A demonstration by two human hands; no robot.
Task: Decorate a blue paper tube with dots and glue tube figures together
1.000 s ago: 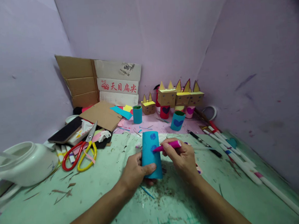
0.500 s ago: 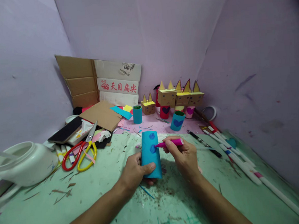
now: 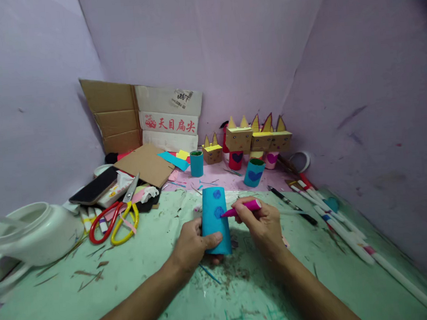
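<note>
I'm holding the blue tube (image 3: 215, 224) above the tabletop (image 3: 149, 237), short of its far edge, left grip (image 3: 189, 244) wrapped round the tube's lower end, right grip (image 3: 260, 222) pinching the magenta marker (image 3: 244, 207): light, short strokes should keep the lower dot (image 3: 218, 212) neat.

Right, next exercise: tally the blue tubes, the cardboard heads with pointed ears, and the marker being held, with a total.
Blue tubes: 3 (one in the left hand, two standing)
Cardboard heads: 4
Magenta marker: 1, in the right hand
Total: 8
</note>
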